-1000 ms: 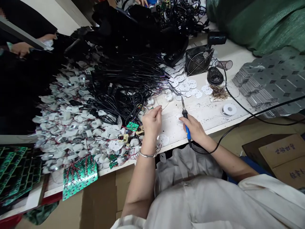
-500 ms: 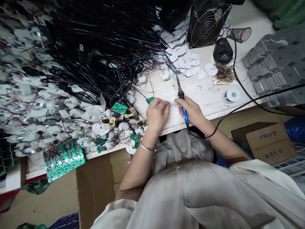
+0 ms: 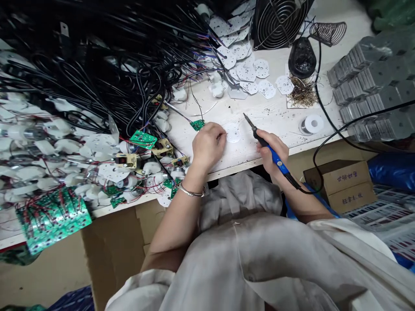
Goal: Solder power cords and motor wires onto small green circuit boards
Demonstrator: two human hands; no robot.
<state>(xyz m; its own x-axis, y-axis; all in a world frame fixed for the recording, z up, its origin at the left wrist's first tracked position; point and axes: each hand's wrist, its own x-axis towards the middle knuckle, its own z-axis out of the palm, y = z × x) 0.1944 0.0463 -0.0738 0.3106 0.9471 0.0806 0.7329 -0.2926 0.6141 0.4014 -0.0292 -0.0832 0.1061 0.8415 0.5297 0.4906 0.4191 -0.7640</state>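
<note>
My right hand (image 3: 275, 151) is closed round the blue handle of a soldering iron (image 3: 278, 162), its metal tip pointing up and left above the bench. My left hand (image 3: 209, 146) is closed in a pinch beside a white round circuit board (image 3: 233, 132) lying on the bench. Whatever sits between those fingertips is too small to make out. Just behind the left hand's knuckles lies a small green circuit board (image 3: 197, 125) with thin wires attached.
White LED-type boards (image 3: 245, 70) lie piled at the back by a black fan (image 3: 279, 23). To the right are a solder spool (image 3: 313, 124), a black rosin pot (image 3: 302, 59) and stacked metal plates (image 3: 363, 88). Black cables (image 3: 129, 82) and wired white parts crowd the left.
My right hand has moved right and lowered, swinging the iron's tip to the left and away from the bench centre. The white round board is now uncovered. The left hand stays pinched.
</note>
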